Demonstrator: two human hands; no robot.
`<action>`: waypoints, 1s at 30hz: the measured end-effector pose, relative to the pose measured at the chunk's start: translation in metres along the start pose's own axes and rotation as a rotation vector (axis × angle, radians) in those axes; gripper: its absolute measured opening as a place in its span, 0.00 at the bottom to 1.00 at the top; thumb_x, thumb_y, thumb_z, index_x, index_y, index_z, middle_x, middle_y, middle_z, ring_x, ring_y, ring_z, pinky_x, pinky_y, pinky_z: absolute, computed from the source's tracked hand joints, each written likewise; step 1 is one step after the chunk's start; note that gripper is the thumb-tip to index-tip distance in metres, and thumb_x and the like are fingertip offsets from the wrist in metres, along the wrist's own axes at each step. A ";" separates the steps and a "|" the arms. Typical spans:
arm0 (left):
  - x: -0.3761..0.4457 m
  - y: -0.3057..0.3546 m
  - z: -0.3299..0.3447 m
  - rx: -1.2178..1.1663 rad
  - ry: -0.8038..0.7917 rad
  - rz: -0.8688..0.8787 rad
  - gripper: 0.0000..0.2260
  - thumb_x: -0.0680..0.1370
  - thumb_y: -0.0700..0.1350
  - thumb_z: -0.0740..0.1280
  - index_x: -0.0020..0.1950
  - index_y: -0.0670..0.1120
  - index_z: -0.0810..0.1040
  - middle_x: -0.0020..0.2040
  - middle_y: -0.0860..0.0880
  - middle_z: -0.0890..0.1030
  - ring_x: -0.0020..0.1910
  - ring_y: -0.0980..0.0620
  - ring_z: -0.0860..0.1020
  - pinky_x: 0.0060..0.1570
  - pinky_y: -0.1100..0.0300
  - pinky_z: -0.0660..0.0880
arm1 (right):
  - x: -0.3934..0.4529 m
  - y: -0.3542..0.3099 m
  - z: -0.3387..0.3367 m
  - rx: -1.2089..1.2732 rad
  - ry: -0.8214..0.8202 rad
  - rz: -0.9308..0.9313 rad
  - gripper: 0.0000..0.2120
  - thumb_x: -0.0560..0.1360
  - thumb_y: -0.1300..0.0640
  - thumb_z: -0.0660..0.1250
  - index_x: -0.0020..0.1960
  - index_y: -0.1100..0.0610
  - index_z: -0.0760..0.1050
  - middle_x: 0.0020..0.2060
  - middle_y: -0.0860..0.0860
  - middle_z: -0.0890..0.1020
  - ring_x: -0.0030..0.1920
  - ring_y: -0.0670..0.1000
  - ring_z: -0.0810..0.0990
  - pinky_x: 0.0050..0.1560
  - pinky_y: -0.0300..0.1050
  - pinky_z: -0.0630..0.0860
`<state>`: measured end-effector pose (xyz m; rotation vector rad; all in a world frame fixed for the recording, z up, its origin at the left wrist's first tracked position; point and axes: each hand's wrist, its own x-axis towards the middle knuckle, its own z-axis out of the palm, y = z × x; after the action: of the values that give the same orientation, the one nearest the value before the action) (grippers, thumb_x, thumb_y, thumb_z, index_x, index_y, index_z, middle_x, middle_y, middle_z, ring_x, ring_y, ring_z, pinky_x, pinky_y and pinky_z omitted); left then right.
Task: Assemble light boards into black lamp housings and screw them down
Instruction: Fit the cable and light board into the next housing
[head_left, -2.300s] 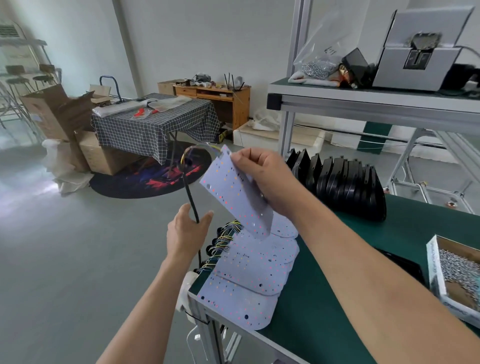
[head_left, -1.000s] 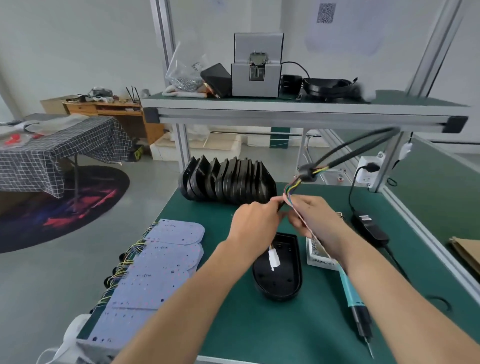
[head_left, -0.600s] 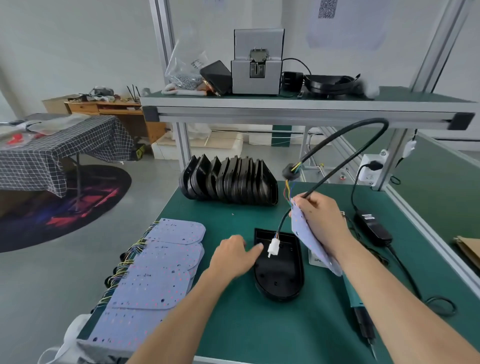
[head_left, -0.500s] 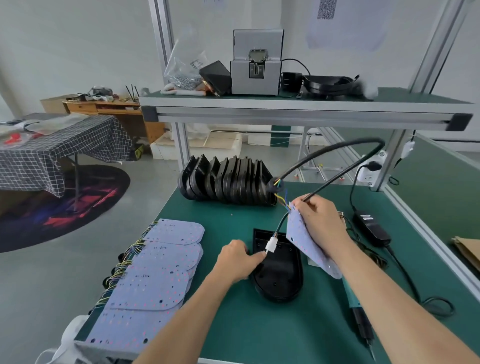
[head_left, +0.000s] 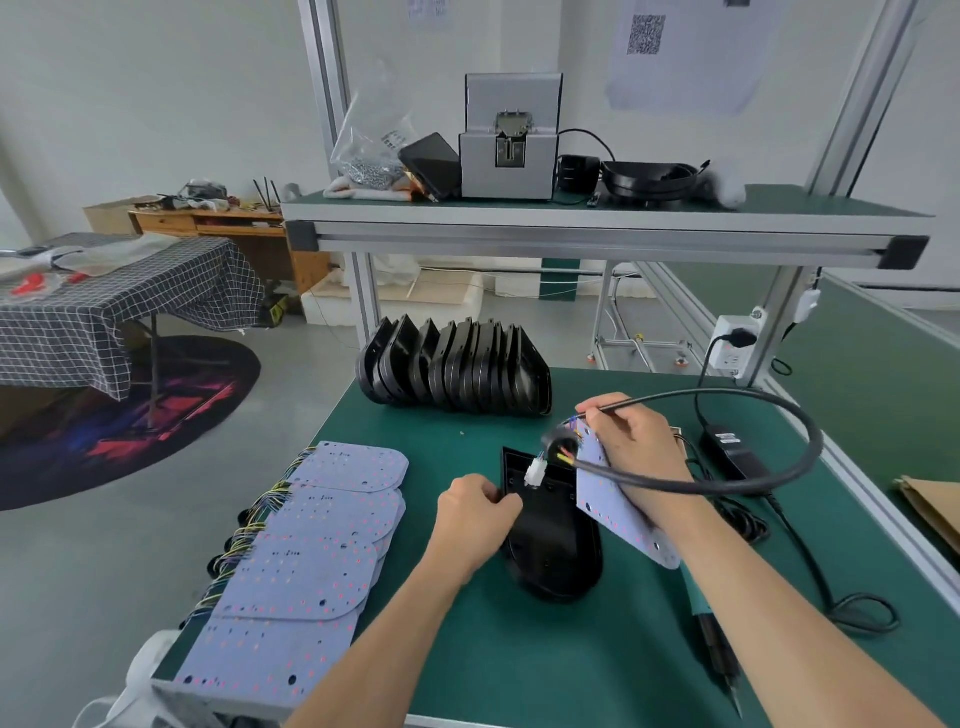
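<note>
A black lamp housing (head_left: 553, 540) lies open side up on the green bench. My left hand (head_left: 475, 512) grips its left rim with curled fingers. My right hand (head_left: 631, 441) holds a pale lilac light board (head_left: 608, 499) tilted on edge over the housing's right side. The board's black cable (head_left: 769, 470) loops out to the right, and its white connector (head_left: 535, 473) hangs over the housing's top end. A row of empty black housings (head_left: 452, 369) stands on edge at the back. Several more light boards (head_left: 311, 540) lie overlapped on the left.
An electric screwdriver (head_left: 711, 639) lies on the mat at the right, under my right forearm. A black power adapter (head_left: 732, 452) and its cord sit further right. An upper shelf (head_left: 597, 228) carries a grey screw feeder (head_left: 511, 148) and a bag of screws (head_left: 371, 150).
I turned from the board stack to the bench with one board. My left hand let go of its wires and took the housing's rim. The board and cable dropped lower over the housing.
</note>
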<state>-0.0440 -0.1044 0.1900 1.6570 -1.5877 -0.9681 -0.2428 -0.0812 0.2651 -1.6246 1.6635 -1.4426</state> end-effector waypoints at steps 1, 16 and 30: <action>-0.001 0.001 -0.001 -0.025 0.002 0.005 0.13 0.70 0.51 0.70 0.41 0.40 0.80 0.34 0.48 0.79 0.34 0.50 0.73 0.33 0.59 0.73 | -0.001 -0.001 -0.001 -0.016 -0.012 -0.011 0.11 0.82 0.62 0.66 0.48 0.50 0.83 0.45 0.43 0.87 0.47 0.38 0.84 0.49 0.29 0.75; -0.012 0.009 -0.023 -0.108 0.079 0.110 0.07 0.71 0.53 0.71 0.41 0.50 0.79 0.24 0.60 0.76 0.25 0.63 0.71 0.23 0.71 0.64 | -0.020 -0.018 -0.013 0.041 -0.069 -0.131 0.10 0.85 0.61 0.64 0.53 0.50 0.82 0.47 0.44 0.88 0.52 0.40 0.85 0.49 0.28 0.74; -0.023 0.028 -0.025 -0.223 0.203 0.385 0.12 0.77 0.47 0.74 0.58 0.54 0.76 0.29 0.59 0.73 0.29 0.60 0.70 0.33 0.68 0.68 | -0.014 -0.033 -0.005 -0.383 -0.339 -0.048 0.09 0.83 0.56 0.65 0.59 0.53 0.82 0.49 0.43 0.85 0.52 0.47 0.81 0.52 0.35 0.73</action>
<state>-0.0375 -0.0841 0.2284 1.1998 -1.5248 -0.7220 -0.2273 -0.0601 0.2904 -1.9907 1.7772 -0.8350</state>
